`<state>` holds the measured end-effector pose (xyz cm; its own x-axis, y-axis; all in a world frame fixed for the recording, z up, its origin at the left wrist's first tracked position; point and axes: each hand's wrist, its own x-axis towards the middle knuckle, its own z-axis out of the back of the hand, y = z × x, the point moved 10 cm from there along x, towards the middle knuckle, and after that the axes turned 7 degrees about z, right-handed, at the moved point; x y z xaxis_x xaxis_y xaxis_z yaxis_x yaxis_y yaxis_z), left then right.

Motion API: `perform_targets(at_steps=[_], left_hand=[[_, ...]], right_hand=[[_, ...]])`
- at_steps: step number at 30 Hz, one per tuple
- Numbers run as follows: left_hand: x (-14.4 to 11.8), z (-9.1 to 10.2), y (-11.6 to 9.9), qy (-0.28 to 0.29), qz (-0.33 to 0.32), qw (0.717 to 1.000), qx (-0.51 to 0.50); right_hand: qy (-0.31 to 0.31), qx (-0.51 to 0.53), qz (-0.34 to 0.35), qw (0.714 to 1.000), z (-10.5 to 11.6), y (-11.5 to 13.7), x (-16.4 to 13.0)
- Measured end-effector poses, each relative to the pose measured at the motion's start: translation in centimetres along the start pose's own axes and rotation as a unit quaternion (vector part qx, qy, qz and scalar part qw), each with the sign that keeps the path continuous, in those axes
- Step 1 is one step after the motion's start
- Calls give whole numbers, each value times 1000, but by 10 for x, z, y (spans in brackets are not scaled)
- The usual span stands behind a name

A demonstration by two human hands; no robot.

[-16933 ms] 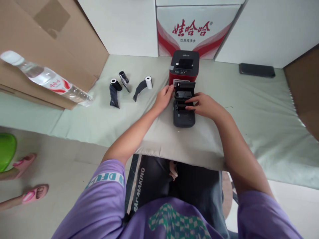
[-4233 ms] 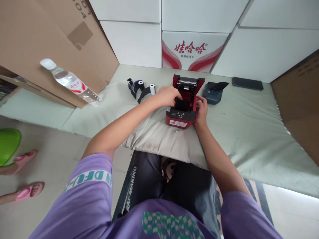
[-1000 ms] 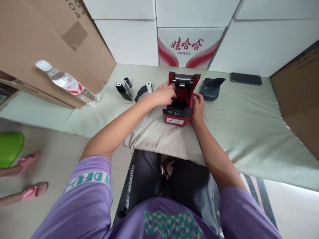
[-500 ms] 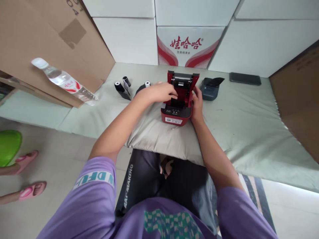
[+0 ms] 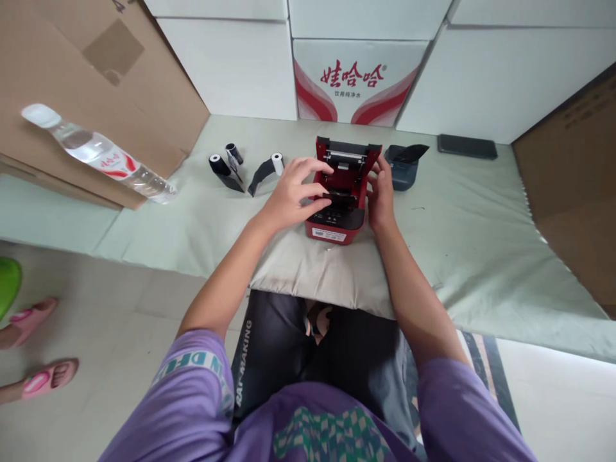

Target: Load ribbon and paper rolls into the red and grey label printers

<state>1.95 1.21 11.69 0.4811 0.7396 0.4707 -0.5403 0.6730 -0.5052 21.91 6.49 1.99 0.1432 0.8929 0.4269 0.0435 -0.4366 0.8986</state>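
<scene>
A small red and black label printer [image 5: 332, 224] stands on the padded bench with its lid [image 5: 347, 153] raised. My left hand [image 5: 296, 192] is at the printer's left side, fingers apart, their tips over the open compartment near a black strip [image 5: 339, 198] inside. Whether the tips touch that strip I cannot tell. Curled against the right side of the printer and its lid, my right hand [image 5: 381, 196] steadies it. To the left on the bench lie a white-cored roll with a black strip [image 5: 266, 171] trailing from it and two more small black rolls [image 5: 219, 165].
A dark blue device [image 5: 404, 173] with a black strip sits right of the printer, and a black phone [image 5: 466, 147] lies beyond it. A water bottle [image 5: 103, 154] is at the left. White boxes [image 5: 356, 83] line the back; cardboard boxes [image 5: 86, 83] flank both ends.
My left hand has drawn back leftward out of the printer and its fingers have spread. The right hand stays at the printer's side. The view has shifted slightly.
</scene>
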Motion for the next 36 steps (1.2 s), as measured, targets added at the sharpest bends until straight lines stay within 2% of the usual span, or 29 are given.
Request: perform_targets(at_steps=[5, 9, 13, 19, 22, 26, 31, 34, 36], left_hand=[[-1, -10, 5, 6, 19, 999, -34], [-6, -15, 3, -7, 29, 997, -77], [-13, -20, 9, -7, 62, 991, -121], [-20, -28, 27, 5, 107, 985, -137], [-22, -34, 32, 9, 101, 984, -146], [-22, -47, 53, -22, 105, 981, -165], [-22, -70, 81, -11, 141, 950, -278], [-24, -76, 86, 6, 187, 929, -318], [-24, -74, 86, 6, 211, 930, -302]], right_hand=[[-17, -12, 7, 1000, 3, 6, -4], [-10, -18, 28, 999, 4, 11, -3], [3, -30, 52, 998, 0, 15, -4], [34, 3, -28, 999, -11, -10, -8], [44, 22, -41, 998, -12, -20, -7], [59, 51, -56, 995, -13, -28, -10], [66, 56, -67, 994, -15, -33, -12], [64, 55, -76, 993, -14, -32, -13], [65, 56, -78, 993, -14, -29, -14]])
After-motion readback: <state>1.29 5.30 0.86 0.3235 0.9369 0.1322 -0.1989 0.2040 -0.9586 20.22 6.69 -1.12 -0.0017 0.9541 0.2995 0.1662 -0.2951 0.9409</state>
